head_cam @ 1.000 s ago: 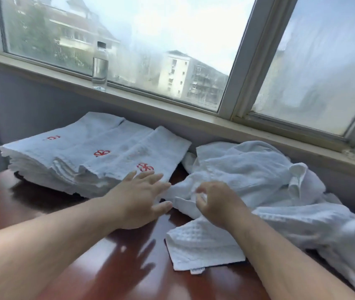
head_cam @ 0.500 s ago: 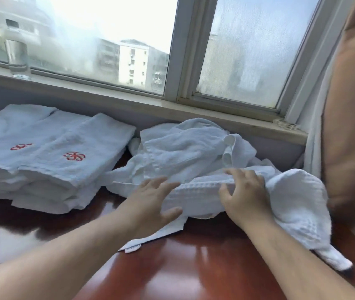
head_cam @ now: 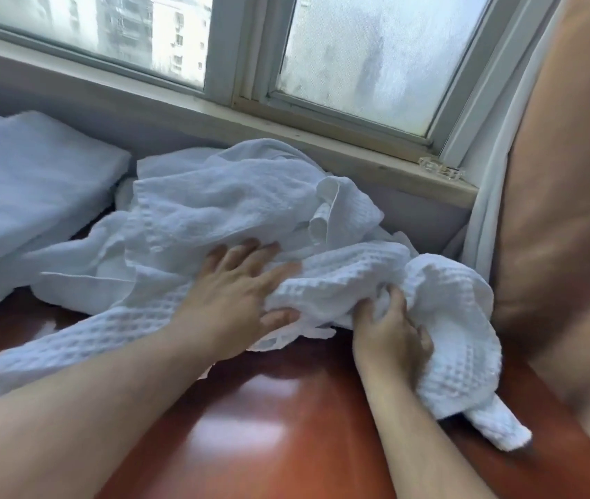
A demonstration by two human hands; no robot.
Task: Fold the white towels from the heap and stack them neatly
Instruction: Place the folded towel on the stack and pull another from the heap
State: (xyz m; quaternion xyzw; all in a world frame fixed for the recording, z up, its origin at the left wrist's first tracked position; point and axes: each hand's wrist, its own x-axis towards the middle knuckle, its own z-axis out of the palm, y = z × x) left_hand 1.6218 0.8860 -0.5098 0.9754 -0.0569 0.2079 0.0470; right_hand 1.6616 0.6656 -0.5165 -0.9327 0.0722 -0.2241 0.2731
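Fingers of right hand hidden in towel; stack cropped.

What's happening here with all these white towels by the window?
A person is working through towels at a reddish wooden table. Their right hand grips a bunched waffle towel at the front of the loose heap, while the left hand lies on the same towel with fingers spread. A stack of folded towels sits to the left, so some folding is done; this towel is not yet folded.
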